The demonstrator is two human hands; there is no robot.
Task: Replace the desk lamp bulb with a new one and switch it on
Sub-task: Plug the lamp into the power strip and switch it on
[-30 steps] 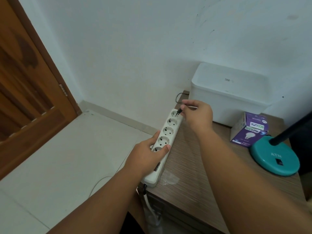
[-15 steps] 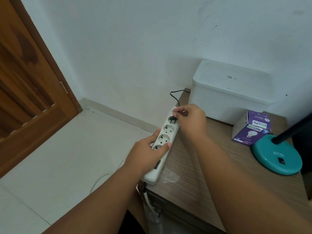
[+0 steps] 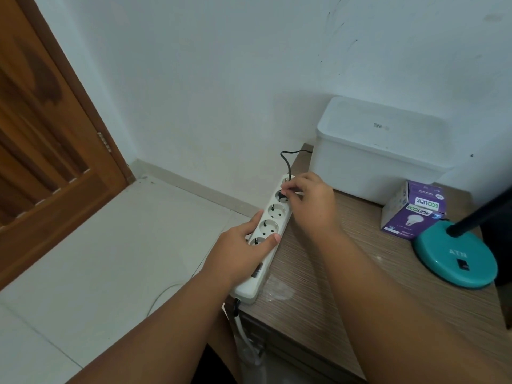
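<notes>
Right grip (image 3: 306,199) pinches the black plug (image 3: 283,194) at the strip's (image 3: 266,245) far socket, pressing straight down, while left hand (image 3: 243,245) clamps the strip's near half along the worktop's (image 3: 332,300) left edge, lamp (image 3: 454,259) far right.

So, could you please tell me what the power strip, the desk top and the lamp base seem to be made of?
Power strip: likely moulded plastic, off-white, smooth with a dull sheen.
Desk top: probably laminate or veneer, grey-brown with fine printed-looking grain lines and a slight gloss.
Lamp base: smooth teal disc with soft highlights, plastic or painted metal; the look cannot settle which.
</notes>
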